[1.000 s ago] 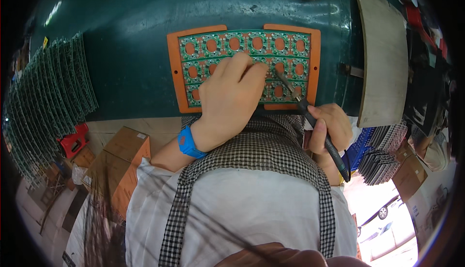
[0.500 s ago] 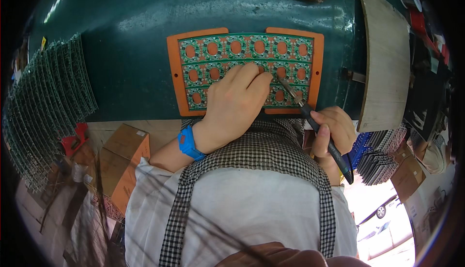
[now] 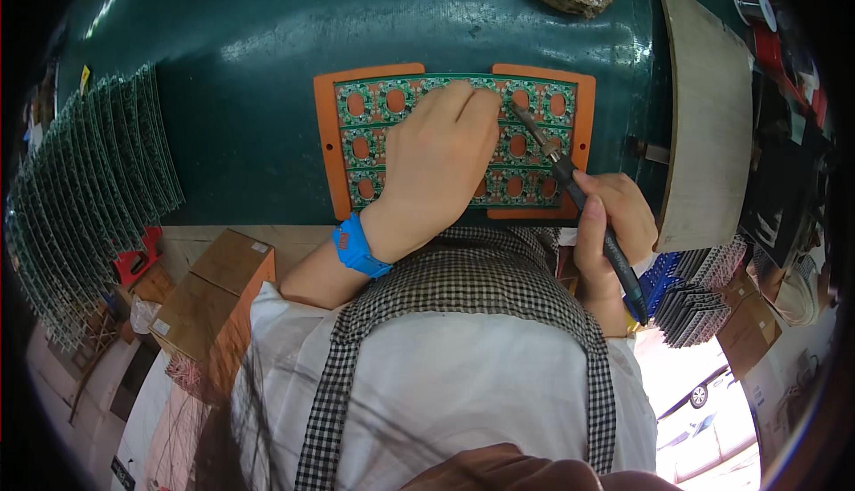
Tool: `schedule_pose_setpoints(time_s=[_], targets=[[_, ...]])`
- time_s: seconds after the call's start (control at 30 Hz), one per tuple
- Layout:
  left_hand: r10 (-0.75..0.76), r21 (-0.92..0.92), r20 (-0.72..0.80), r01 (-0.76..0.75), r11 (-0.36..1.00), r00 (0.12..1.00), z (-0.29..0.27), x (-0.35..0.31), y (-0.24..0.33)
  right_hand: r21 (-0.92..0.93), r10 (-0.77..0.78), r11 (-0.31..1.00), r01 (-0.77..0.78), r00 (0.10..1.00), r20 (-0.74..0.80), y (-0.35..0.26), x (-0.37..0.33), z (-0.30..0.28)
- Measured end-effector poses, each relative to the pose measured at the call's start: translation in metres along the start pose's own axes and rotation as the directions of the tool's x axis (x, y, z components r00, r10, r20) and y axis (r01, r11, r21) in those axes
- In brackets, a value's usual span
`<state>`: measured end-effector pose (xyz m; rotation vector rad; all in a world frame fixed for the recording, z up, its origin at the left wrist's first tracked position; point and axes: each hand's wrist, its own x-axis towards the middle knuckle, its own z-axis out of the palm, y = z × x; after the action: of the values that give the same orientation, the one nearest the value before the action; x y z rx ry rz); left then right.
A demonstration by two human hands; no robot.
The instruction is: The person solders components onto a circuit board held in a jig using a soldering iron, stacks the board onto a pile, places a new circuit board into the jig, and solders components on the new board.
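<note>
One green circuit panel, orange-framed, oval cutouts.

Dark teal-green desk, glossy. Orange frame near the desk's front edge, carrying a green circuit panel patterned with rows of orange oval openings and pale dots. Soldering iron: black handle, grey metal shaft. Bright blue wristband. Black-and-white checked apron over a white shirt. Pale beige board at the desk's right edge. Green circuit boards fanned at its left edge.
</note>
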<state>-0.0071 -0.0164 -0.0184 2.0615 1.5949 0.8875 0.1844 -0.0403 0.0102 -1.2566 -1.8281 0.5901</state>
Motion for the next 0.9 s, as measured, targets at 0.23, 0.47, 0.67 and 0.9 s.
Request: schedule_pose_setpoints(time_s=[0.23,0.47,0.67,0.9], targets=[[0.02,0.019,0.045,-0.021,1.0,0.999,-0.007,0.002,0.003,-0.008,-0.032,0.999,0.032,0.999,0.006,0.002,-0.003,-0.002],[-0.106,0.067,0.027,0.104,0.992,0.994,-0.009,0.008,-0.001,-0.003,-0.108,0.994,0.108,0.994,0.01,-0.003,0.012,0.007],[-0.069,0.078,0.045,0.065,0.995,0.997,-0.009,0.01,0.001,-0.032,-0.114,0.993,0.115,0.993,0.039,-0.004,0.01,0.012],[-0.166,-0.086,0.098,0.175,0.981,0.981,-0.018,0.004,0.004,-0.018,-0.061,0.998,0.06,0.996,-0.066,-0.006,0.0,-0.002]])
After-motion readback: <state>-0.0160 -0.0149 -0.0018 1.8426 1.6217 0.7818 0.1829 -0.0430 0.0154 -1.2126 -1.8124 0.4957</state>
